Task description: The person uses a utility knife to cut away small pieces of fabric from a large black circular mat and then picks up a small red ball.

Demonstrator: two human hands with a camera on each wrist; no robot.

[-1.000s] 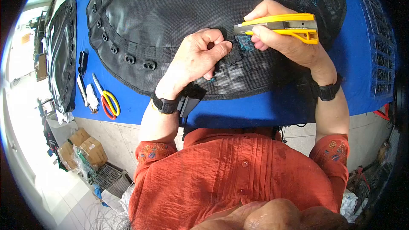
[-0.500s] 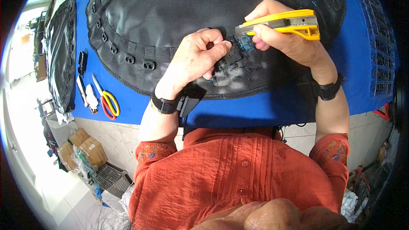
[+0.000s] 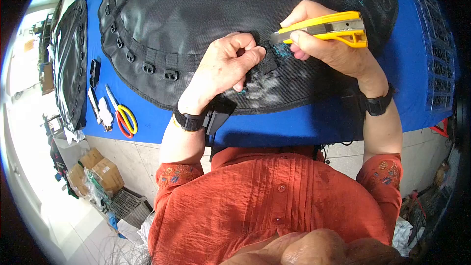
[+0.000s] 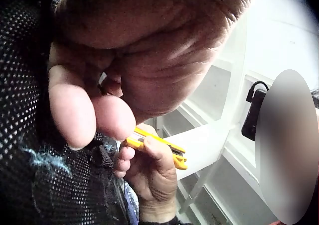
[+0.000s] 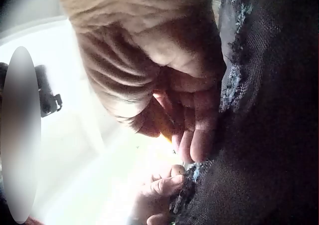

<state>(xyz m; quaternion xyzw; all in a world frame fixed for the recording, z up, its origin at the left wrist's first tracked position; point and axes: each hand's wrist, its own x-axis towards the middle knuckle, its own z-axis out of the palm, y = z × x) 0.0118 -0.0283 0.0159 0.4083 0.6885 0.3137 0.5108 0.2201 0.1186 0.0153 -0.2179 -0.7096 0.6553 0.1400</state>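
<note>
A large black mesh panel (image 3: 255,5) with a webbing border and plastic clips lies on the blue table (image 3: 314,127). My left hand (image 3: 230,66) pinches a black strap tab (image 3: 267,66) at the panel's near edge, beside frayed teal threads (image 3: 283,51). My right hand (image 3: 319,39) grips a yellow utility knife (image 3: 328,28), its blade end pointing left at the threads. In the left wrist view the knife (image 4: 154,146) shows beyond my curled left fingers (image 4: 75,115) on the mesh (image 4: 30,175). The right wrist view shows my right fingers (image 5: 194,110) against the mesh (image 5: 269,135).
Scissors with yellow and red handles (image 3: 122,115), a white item (image 3: 105,110) and a black tool (image 3: 95,71) lie on the table's left part. A second black mesh panel (image 3: 71,59) lies at the far left. Cardboard boxes (image 3: 100,172) stand on the floor below.
The knife has tilted a little and its tip has come slightly closer to the frayed threads. My left hand keeps its pinch on the strap tab.
</note>
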